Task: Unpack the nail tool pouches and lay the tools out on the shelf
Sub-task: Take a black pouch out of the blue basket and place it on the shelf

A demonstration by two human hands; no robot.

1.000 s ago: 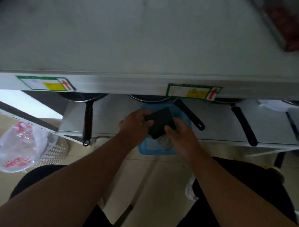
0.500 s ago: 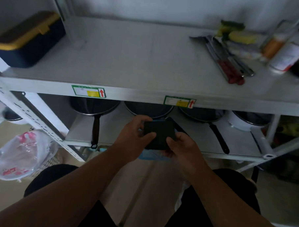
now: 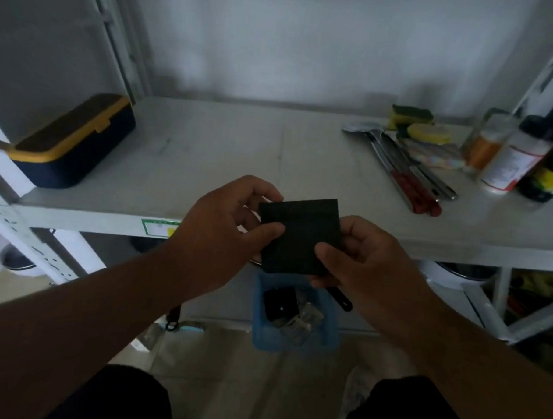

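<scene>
A flat black pouch [image 3: 299, 235] is held upright in front of the grey shelf's [image 3: 227, 156] front edge. My left hand [image 3: 223, 229] pinches its left side with thumb and fingers. My right hand [image 3: 365, 257] grips its lower right corner. The pouch looks closed; its contents are hidden. Below my hands a blue basket [image 3: 330, 335] on the floor holds another black pouch [image 3: 279, 306] and some clear packets.
A dark blue box with a yellow lid [image 3: 72, 143] stands at the shelf's left end. Red-handled utensils [image 3: 406, 174], sponges [image 3: 412, 120] and bottles [image 3: 512, 156] crowd the right end. Pots and pan handles sit on the lower shelf.
Both hands have lifted the pouch from above the blue basket up to the level of the shelf's front edge. My view has tilted upward, showing the wall behind the shelf.
</scene>
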